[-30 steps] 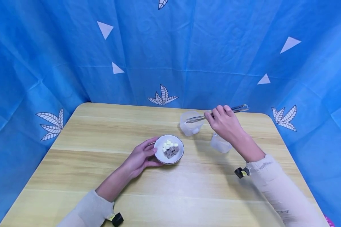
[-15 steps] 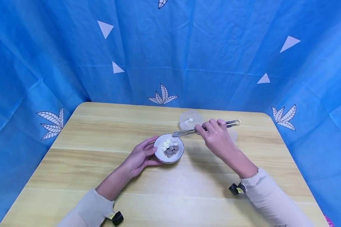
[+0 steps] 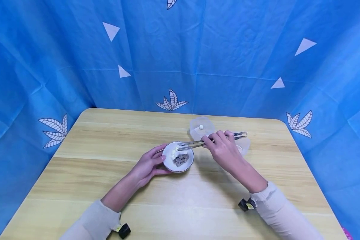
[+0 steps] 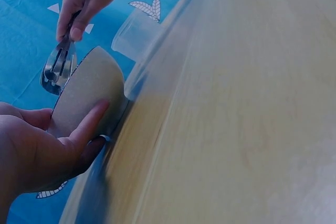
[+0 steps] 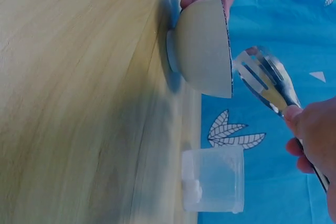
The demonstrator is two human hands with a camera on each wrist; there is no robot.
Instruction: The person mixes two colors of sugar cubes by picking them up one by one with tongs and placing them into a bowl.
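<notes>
My left hand (image 3: 147, 168) holds a small white bowl (image 3: 168, 164) with a dark rim from its left side, thumb at the rim. In the bowl lie several white cubes (image 3: 174, 155) and several grey-brown cubes (image 3: 180, 161). My right hand (image 3: 225, 150) grips metal tongs (image 3: 195, 145), whose slotted heads reach over the bowl's far right part. In the right wrist view the tongs (image 5: 270, 82) stand just above the rim of the bowl (image 5: 202, 51), their heads slightly apart. The left wrist view shows the bowl's outer wall (image 4: 92, 90); its contents are hidden there.
Behind my right hand stands a translucent plastic tub (image 3: 194, 126) with a white cube (image 3: 201, 127) in it. A second translucent tub (image 3: 245, 144) is partly covered by that hand. A blue curtain (image 3: 144, 50) hangs behind the wooden table (image 3: 108, 133).
My right hand has brought the tongs left and toward me, from over the far tub to over the bowl. The left hand and bowl stay in place.
</notes>
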